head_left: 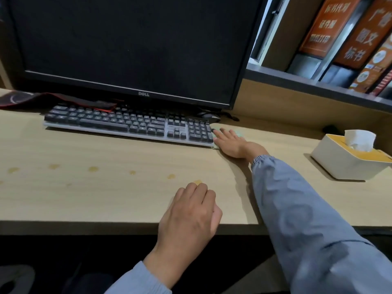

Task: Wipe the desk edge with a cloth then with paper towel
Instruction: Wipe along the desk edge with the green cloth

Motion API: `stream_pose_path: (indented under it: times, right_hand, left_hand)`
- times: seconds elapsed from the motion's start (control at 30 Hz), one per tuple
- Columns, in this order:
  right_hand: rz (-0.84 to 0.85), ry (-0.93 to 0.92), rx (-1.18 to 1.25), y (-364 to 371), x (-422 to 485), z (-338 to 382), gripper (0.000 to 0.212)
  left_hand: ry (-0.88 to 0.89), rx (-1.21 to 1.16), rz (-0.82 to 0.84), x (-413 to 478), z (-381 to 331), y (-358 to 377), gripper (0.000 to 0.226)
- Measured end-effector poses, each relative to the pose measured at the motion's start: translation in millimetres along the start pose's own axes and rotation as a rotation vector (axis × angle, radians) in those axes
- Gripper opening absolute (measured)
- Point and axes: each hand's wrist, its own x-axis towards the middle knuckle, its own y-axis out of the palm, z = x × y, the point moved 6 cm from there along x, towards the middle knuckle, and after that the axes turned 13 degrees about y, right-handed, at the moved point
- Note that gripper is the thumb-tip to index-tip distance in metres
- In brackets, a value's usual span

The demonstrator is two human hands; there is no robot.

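Across the full width of the view runs the wooden counter (84,198), its front edge (84,228) lying left to right, closest to the person. Behind it stands a dark monitor (127,49), with a black keyboard (127,124) in front of it and a mouse (209,116) tucked behind the keyboard's right end. Well off to the right sits a tissue box (339,164) with a paper towel (359,140) sticking up out of its slot.

The right hand (230,144) reaches far back and lies on a pale green cloth (239,133), fingers straight and spread, pressing it flat to the counter just beside the keyboard's right end. Only slivers of the cloth show around the hand. The left hand (188,213) rests over the front edge, fingers loosely curled and holding nothing.

A row of small yellowish spots (93,169) lies between the keyboard and the front edge, mostly to the left of the left hand; the nearest one is just at its knuckles.

What matters for the coming move is this: the cloth is at the back of the counter, well apart from the edge it must wipe, and that edge's long axis runs sideways. The left hand is nearer the edge, but the right one has the cloth, so it likely has to draw the cloth toward the body, then sweep leftward. The paper towel is nearer the right hand too.
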Motion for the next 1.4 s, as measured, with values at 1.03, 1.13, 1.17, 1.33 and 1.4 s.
stream_pose_path:
  times: [1.03,1.13,1.17,1.33,1.4]
  right_hand:
    - [-0.02,-0.103,0.021,62.9,-220.7,12.1,0.056]
    - [-0.041,-0.096,-0.024,70.9,-239.6,14.7,0.057]
    - [-0.041,-0.09,-0.037,72.3,-241.1,16.1,0.057]
    - [0.002,-0.074,0.021,61.5,-199.3,34.1,0.058]
    - [0.019,-0.077,0.03,54.2,-172.2,44.2,0.058]
  left_hand:
    - [-0.058,0.205,-0.112,-49.0,46.3,-46.3,0.014]
    - [-0.055,0.226,-0.122,-49.2,45.9,-45.2,0.015]
    - [-0.053,0.235,-0.127,-49.1,45.6,-45.0,0.015]
    - [-0.03,0.29,-0.133,-47.6,43.0,-46.0,0.017]
    - [-0.024,0.295,-0.133,-47.4,42.3,-47.4,0.018]
